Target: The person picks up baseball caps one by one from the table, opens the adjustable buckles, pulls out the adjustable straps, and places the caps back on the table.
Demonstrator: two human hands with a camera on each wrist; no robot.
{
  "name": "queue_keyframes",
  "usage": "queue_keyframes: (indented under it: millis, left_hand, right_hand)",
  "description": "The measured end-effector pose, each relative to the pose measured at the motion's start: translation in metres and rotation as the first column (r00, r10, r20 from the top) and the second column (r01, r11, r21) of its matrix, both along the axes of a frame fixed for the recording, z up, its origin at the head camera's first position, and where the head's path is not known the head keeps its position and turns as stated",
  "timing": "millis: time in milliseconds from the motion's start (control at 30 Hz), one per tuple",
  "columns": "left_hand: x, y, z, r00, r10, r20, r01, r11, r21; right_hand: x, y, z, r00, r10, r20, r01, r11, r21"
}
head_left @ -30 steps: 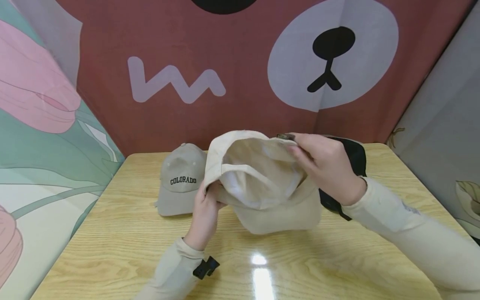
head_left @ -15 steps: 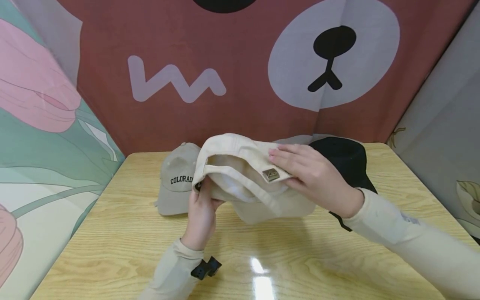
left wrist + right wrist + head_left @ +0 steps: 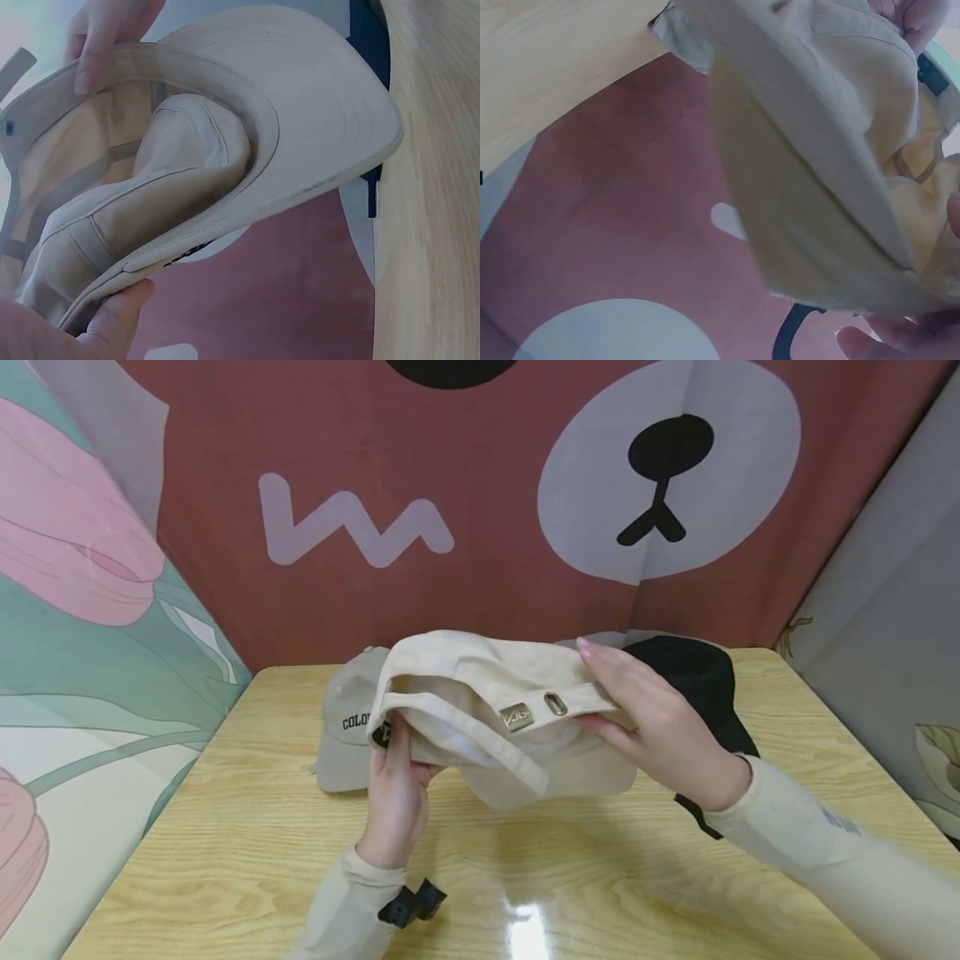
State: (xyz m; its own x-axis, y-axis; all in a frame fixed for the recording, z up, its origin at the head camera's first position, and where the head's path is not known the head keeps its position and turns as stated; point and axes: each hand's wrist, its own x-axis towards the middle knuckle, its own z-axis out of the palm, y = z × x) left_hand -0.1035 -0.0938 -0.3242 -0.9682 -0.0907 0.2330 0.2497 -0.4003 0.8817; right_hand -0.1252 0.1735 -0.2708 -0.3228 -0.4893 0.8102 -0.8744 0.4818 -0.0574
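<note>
Both hands hold a cream baseball cap (image 3: 480, 656) over the table, its back opening towards me and the brim pointing away and down. My left hand (image 3: 397, 806) grips the left edge, thumb inside the opening. At the right, my right hand (image 3: 663, 727) pinches the rim between thumb and fingers. The cap's back strap (image 3: 525, 764) hangs loose, its end apart from the metal buckle (image 3: 516, 717). Beside the buckle is an oval metal eyelet (image 3: 556, 704). In the left wrist view, the brim (image 3: 322, 97) and the cap's inside show.
Behind my left hand stands a greige cap (image 3: 348, 693) with dark lettering, partly hidden by the held cap. A black hat (image 3: 686, 672) sits behind my right hand, with something pale behind it. The wooden table (image 3: 225, 827) meets a printed cloth backdrop (image 3: 450, 593).
The cap has turned so its buckle and eyelet face me, and its left edge has shifted left. My right hand has slid off the buckle, further along the rim to the right.
</note>
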Motion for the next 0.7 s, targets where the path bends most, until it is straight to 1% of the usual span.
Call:
queue_keyframes:
  millis: [100,200,300,433,633,700]
  left_hand:
    - [0.001,0.000,0.001,0.999,0.026,0.034,-0.026,1.000,0.013]
    - [0.002,-0.001,0.002,0.998,0.044,0.054,-0.045,0.999,0.022]
    - [0.002,-0.001,0.003,0.997,0.050,0.051,-0.052,0.998,0.028]
    - [0.002,-0.001,0.003,0.998,0.051,0.039,-0.052,0.998,0.041]
    - [0.002,-0.001,0.006,0.997,0.062,0.038,-0.064,0.997,0.048]
    - [0.002,-0.002,0.007,0.998,0.060,0.036,-0.062,0.997,0.045]
  right_hand:
    - [0.001,0.006,-0.003,0.999,-0.036,0.035,0.036,0.999,-0.008]
    - [0.001,0.010,-0.007,0.997,-0.063,0.041,0.064,0.998,-0.019]
    - [0.002,0.012,-0.010,0.997,-0.069,0.043,0.071,0.996,-0.045]
    - [0.003,0.015,-0.016,0.994,-0.082,0.067,0.086,0.994,-0.067]
    - [0.007,0.019,-0.023,0.982,-0.116,0.147,0.128,0.989,-0.072]
    - [0.007,0.020,-0.026,0.979,-0.123,0.162,0.136,0.988,-0.073]
